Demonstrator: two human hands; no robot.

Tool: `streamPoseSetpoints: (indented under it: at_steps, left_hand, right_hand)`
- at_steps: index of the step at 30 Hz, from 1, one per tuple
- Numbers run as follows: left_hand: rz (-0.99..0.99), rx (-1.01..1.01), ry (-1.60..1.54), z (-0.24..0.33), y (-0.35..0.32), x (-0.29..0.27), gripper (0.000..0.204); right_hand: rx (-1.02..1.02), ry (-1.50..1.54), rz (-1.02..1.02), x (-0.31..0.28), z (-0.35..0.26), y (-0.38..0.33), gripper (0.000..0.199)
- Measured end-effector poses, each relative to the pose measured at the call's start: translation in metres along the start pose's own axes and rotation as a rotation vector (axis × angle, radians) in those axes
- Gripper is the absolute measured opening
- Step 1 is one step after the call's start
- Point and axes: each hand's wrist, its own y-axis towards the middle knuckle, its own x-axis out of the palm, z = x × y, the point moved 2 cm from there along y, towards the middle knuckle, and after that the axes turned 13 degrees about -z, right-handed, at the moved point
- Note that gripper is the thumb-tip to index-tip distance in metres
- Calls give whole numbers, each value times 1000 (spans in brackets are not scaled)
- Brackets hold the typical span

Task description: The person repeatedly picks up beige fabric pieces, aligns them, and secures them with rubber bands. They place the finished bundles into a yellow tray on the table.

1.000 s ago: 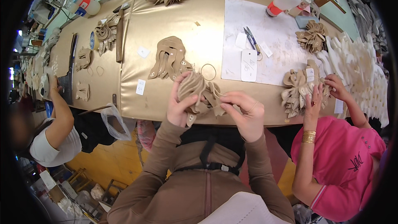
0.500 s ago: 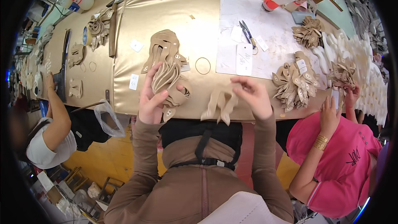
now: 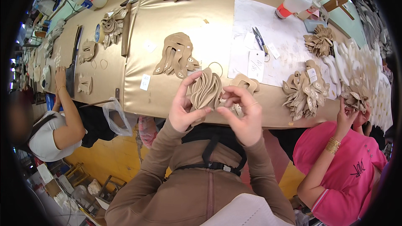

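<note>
Well, the tan bundle (image 3: 206, 88), likely light and pliable, best held round its sides, sits front-left of the white sheet (image 3: 287, 42), pinched by the left hand (image 3: 181, 111); before the sheet, the right hand's (image 3: 246, 119) fingers spread loosely, contact unclear.

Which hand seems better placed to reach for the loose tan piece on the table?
Probably the right hand: the loose tan piece lies just beyond it, while the left hand is holding the tan bundle.
</note>
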Motion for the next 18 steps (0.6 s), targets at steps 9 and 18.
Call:
streamPoseSetpoints:
  at_steps: [9, 18]
  left_hand:
    - [-29, 17, 39, 1, -5, 3, 84]
    - [47, 188, 6, 14, -10, -25, 75]
  right_hand:
    - [-10, -23, 205, 19, -4, 6, 34]
    - [-56, -151, 313, -18, -13, -2, 26]
